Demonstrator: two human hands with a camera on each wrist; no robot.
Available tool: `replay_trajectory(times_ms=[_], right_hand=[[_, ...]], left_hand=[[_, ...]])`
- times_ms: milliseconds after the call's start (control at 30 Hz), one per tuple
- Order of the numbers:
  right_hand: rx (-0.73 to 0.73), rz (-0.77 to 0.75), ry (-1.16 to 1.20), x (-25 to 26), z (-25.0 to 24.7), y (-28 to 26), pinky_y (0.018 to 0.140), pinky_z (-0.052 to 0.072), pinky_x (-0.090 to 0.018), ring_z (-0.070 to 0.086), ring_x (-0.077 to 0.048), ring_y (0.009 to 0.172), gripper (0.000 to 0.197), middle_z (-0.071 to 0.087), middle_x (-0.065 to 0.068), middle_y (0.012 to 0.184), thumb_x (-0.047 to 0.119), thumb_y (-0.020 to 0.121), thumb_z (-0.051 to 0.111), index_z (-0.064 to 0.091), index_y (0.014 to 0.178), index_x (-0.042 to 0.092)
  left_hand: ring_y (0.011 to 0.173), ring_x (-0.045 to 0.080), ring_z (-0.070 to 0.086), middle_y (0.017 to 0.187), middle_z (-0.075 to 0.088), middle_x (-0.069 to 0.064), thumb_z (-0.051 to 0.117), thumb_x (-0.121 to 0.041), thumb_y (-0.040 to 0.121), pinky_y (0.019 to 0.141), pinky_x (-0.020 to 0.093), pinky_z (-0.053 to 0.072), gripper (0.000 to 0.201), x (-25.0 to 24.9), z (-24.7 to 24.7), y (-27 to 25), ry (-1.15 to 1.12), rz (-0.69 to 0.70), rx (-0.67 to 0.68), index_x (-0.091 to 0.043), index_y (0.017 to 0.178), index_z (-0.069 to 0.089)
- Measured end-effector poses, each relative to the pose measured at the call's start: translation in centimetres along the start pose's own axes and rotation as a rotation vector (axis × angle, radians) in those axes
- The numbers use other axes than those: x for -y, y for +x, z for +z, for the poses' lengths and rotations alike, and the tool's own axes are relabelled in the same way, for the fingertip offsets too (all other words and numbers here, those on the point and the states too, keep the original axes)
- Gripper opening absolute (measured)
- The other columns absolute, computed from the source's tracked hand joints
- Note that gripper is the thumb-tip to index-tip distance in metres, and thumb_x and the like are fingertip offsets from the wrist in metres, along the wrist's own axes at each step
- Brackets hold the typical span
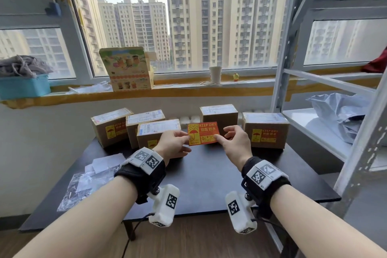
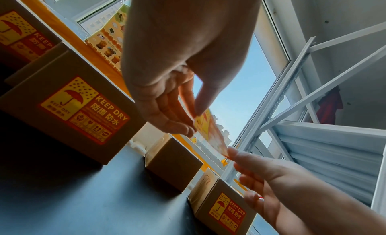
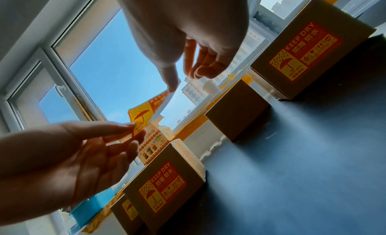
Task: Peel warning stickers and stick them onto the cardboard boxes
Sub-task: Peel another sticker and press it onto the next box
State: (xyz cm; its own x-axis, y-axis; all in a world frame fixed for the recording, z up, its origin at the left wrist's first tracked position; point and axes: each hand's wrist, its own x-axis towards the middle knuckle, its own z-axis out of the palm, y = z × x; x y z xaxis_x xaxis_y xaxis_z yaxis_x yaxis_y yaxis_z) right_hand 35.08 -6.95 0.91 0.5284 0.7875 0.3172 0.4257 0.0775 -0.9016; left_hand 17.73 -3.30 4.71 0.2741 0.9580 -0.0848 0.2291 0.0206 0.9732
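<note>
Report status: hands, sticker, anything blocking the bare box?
Left hand and right hand each pinch one end of the KEEP DRY sticker, held in the air. Bare cardboard box directly behind, front unstickered. Nothing in the way.

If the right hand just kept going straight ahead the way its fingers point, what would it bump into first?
Probably the bare cardboard box just behind the sticker that the right hand pinches; depth is hard to judge.
</note>
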Motion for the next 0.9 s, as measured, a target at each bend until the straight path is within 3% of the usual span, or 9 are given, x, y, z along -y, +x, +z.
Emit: replay_trajectory(times_ms=[133, 267, 367, 500, 567, 767, 900], right_hand=[[0.119, 0.073, 0.083, 0.3, -0.1, 0.8, 0.082, 0.049, -0.028, 0.060, -0.014, 0.087, 0.016, 0.066, -0.001, 0.090, 0.026, 0.085, 0.067, 0.067, 0.092, 0.012], [0.190, 0.101, 0.177, 0.5, -0.2, 1.1, 0.076, 0.047, -0.024, 0.056, -0.011, 0.082, 0.014, 0.064, -0.002, 0.088, 0.019, 0.086, 0.066, 0.066, 0.095, 0.007], [0.198, 0.115, 0.161, 0.4, -0.5, 1.8, 0.078, 0.046, -0.027, 0.056, -0.014, 0.084, 0.010, 0.063, -0.001, 0.085, 0.018, 0.087, 0.065, 0.065, 0.091, 0.009], [0.145, 0.126, 0.152, 0.0, -1.6, 3.0, 0.079, 0.048, -0.032, 0.056, -0.018, 0.086, 0.008, 0.061, 0.000, 0.082, 0.020, 0.089, 0.063, 0.062, 0.082, 0.016], [0.131, 0.147, 0.182, -0.2, -2.2, 3.6, 0.075, 0.049, -0.030, 0.056, -0.018, 0.086, 0.009, 0.061, -0.001, 0.083, 0.020, 0.088, 0.064, 0.059, 0.081, 0.017], [0.092, 0.185, 0.270, 0.4, -3.7, 5.3, 0.063, 0.047, -0.019, 0.056, -0.016, 0.093, 0.016, 0.061, -0.008, 0.096, 0.018, 0.089, 0.063, 0.059, 0.099, 0.006], [0.116, 0.252, 0.321, 1.0, -4.4, 8.2, 0.068, 0.049, -0.022, 0.055, -0.015, 0.092, 0.018, 0.060, -0.009, 0.100, 0.027, 0.089, 0.063, 0.060, 0.092, 0.010]], left_hand=[[0.064, 0.015, 0.060, 0.084, 0.062, 0.006, 0.052, -0.014, 0.095, 0.066, 0.025, 0.053, 0.007, -0.2, -0.4, 0.5, 0.017, 0.004, 0.022, -0.012, 0.092, 0.059], [0.061, 0.013, 0.060, 0.077, 0.061, 0.002, 0.053, -0.015, 0.095, 0.059, 0.022, 0.051, 0.009, -0.6, -0.3, 0.9, 0.020, 0.008, 0.032, -0.015, 0.087, 0.058], [0.059, 0.013, 0.058, 0.077, 0.061, 0.002, 0.051, -0.015, 0.095, 0.055, 0.020, 0.049, 0.010, -1.1, -0.1, 1.4, 0.040, 0.013, 0.026, -0.015, 0.089, 0.059], [0.060, 0.015, 0.058, 0.082, 0.065, 0.004, 0.048, -0.013, 0.096, 0.061, 0.023, 0.050, 0.019, -1.3, -0.1, 2.3, 0.037, -0.003, 0.001, -0.015, 0.110, 0.060], [0.063, 0.016, 0.059, 0.086, 0.066, 0.005, 0.047, -0.012, 0.096, 0.063, 0.024, 0.051, 0.020, -1.4, -0.1, 2.5, 0.020, -0.010, -0.010, -0.016, 0.113, 0.057], [0.066, 0.019, 0.061, 0.087, 0.063, 0.009, 0.046, -0.014, 0.097, 0.067, 0.029, 0.054, 0.021, -3.1, 0.6, 3.6, -0.020, 0.007, -0.021, -0.008, 0.115, 0.056], [0.072, 0.019, 0.058, 0.101, 0.057, 0.013, 0.042, -0.017, 0.098, 0.067, 0.030, 0.053, 0.018, -4.6, 1.8, 5.4, -0.082, -0.032, -0.046, -0.006, 0.105, 0.055]])
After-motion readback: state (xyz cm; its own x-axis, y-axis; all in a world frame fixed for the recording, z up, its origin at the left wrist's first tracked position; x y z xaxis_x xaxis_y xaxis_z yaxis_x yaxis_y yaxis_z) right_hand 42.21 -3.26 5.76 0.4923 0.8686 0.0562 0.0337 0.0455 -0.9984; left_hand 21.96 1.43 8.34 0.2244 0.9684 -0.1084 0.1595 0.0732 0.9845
